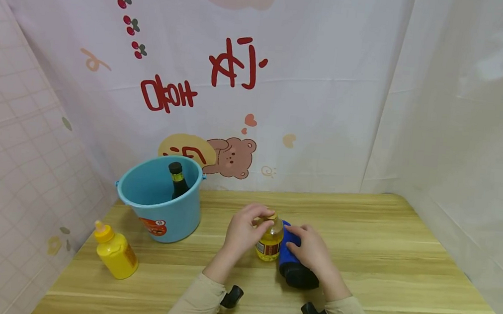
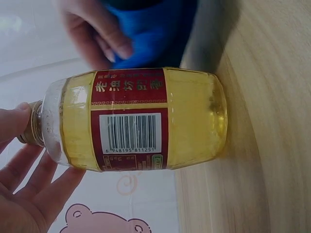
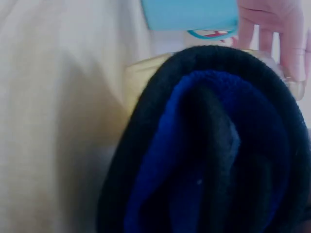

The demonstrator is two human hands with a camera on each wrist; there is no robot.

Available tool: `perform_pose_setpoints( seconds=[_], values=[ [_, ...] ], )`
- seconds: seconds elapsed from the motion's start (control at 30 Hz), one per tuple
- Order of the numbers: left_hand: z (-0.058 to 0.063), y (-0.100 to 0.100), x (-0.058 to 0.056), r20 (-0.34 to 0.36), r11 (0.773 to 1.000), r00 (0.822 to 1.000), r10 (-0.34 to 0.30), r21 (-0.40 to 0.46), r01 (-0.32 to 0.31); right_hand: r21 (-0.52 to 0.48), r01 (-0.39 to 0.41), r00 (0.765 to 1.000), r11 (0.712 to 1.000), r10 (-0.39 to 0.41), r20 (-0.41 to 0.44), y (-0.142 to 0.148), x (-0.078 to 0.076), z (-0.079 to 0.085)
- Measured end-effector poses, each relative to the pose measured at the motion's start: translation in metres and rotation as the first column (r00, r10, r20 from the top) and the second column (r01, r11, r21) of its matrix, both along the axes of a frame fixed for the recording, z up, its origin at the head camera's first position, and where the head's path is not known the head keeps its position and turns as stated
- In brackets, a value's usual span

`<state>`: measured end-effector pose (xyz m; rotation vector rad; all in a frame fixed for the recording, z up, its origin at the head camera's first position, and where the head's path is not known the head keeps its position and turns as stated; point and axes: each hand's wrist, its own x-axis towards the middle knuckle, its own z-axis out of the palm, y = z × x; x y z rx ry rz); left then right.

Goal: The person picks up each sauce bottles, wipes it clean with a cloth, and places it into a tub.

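Both hands are occupied near the middle of the pale wood-grain table [image 1: 381, 268]. By the left hand [image 1: 245, 231], a clear bottle of yellow oil with a dark red label [image 1: 269, 246] is gripped high, its cap [image 2: 32, 125] and neck caught between thumb and fingers. By the curved fingers and thumb of the right hand [image 1: 312, 249], a blue fabric roll with black trim [image 1: 286, 256] is grasped from above; how firmly cannot be told.

The oil bottle is held upright, just beside the roll; whether the two touch is not shown. With the hold taken only at the top, the heavy lower part could be swung or tipped if the roll were pushed sideways against it. If the cap is loosely screwed, which cannot be seen, oil could be spilled by a twist or lift. The fabric might unroll or sag if only its upper layer is pinched.

To the left, a light blue plastic bucket [image 1: 188, 216] with a dark glass bottle [image 1: 180, 186] leaning inside could be knocked by a wide swing, as could the yellow squeeze bottle [image 1: 118, 257].
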<state>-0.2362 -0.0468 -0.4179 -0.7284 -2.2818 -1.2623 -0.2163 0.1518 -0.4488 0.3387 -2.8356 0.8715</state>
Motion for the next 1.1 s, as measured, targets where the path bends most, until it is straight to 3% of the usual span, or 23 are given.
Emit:
perform_pose_setpoints(
  seconds=[0.2, 0.5, 0.67, 0.87, 1.1],
  values=[
    [0.001, 0.0, 0.0, 0.003, 1.0, 1.0, 0.002, 0.001, -0.002, 0.071, 0.006, 1.0, 0.997, -0.008, 0.025, -0.003, -0.002, -0.009],
    [0.001, -0.001, 0.0, 0.006, 1.0, 1.0, 0.001, 0.007, -0.001, 0.226, -0.022, 1.0, 0.974, 0.024, -0.004, -0.006, -0.001, -0.002],
    [0.001, -0.001, 0.0, 0.015, 1.0, 1.0, -0.003, 0.006, 0.003, 0.253, -0.019, 0.998, 0.967, 0.033, -0.051, -0.003, 0.003, -0.001],
    [0.001, 0.0, 0.0, 0.013, 1.0, 1.0, -0.003, 0.004, 0.003, 0.219, 0.009, 0.994, 0.976, 0.016, -0.111, 0.006, 0.005, 0.004],
    [-0.001, -0.001, 0.0, 0.015, 1.0, 1.0, 0.0, 0.004, 0.0, 0.056, -0.017, 0.989, 0.998, 0.025, -0.144, 0.02, 0.007, 0.025]
  ],
)
